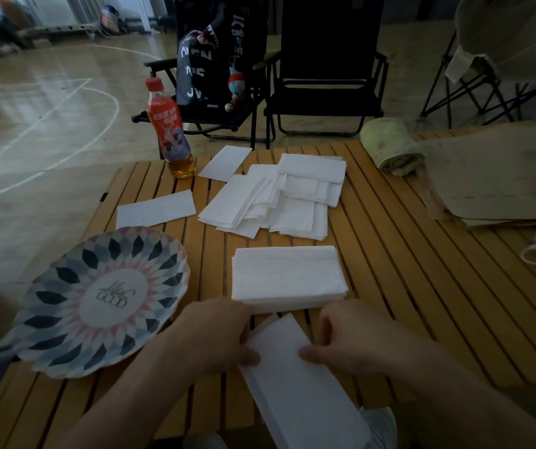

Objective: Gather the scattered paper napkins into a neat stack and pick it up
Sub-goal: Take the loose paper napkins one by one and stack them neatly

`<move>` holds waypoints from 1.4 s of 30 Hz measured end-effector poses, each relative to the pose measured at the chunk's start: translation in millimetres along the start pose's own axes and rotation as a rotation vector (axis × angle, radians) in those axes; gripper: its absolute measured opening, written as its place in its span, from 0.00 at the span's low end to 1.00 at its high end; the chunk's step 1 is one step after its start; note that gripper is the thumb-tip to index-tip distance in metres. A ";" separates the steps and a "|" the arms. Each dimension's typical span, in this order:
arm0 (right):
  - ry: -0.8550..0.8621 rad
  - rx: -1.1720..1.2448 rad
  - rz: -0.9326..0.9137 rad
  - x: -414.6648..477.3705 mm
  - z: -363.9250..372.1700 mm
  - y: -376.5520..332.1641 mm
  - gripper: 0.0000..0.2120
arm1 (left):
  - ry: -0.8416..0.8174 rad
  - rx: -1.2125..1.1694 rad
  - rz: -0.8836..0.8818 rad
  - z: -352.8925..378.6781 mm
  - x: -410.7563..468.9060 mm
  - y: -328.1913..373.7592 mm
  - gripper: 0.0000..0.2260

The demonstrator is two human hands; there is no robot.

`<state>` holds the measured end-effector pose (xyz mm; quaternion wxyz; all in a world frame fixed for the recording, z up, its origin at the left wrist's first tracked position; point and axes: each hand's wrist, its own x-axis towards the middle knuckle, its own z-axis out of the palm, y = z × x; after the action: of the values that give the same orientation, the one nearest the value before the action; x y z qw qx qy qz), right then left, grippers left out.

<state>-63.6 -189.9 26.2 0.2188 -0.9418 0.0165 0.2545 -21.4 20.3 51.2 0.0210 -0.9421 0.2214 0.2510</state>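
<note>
Slatted wooden tabletop (406, 286) with a smooth satin finish, bearing matt white soft-paper napkins (287, 273), a patterned matt paper plate (65, 306), a glossy clear-plastic drink bottle (167, 131), a rolled nubby cloth towel (391, 145) and creased matt brown paper sheets (493, 176).

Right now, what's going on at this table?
A person holds a napkin bundle over the near edge of the slatted table, with the left hand gripping one side and the right hand pinching the other. A squared stack lies just beyond. Farther back, a loose pile, a stray napkin and a far napkin are not yet gathered.
</note>
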 end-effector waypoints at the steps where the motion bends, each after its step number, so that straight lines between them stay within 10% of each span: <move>1: 0.019 -0.013 -0.027 -0.1 6.0 -4.2 0.18 | -0.012 -0.006 -0.005 -0.8 -0.1 0.7 0.15; 28: -0.149 0.301 -0.114 -11.4 -33.1 -8.4 0.09 | -0.242 -0.048 -0.002 -8.8 0.4 -5.5 0.11; 34: -0.127 0.579 -0.179 -12.9 -51.5 -1.6 0.05 | -0.052 -0.327 -0.008 -26.5 -2.6 -18.3 0.07; 42: -0.099 0.579 -0.273 -12.1 -44.5 -8.2 0.03 | 0.223 -0.735 0.245 -43.1 -6.3 -17.4 0.25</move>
<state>-51.9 -202.2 69.9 0.5104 -0.8204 -0.0490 0.2529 1.1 32.1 90.6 -0.3716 -0.8749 0.2286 0.2102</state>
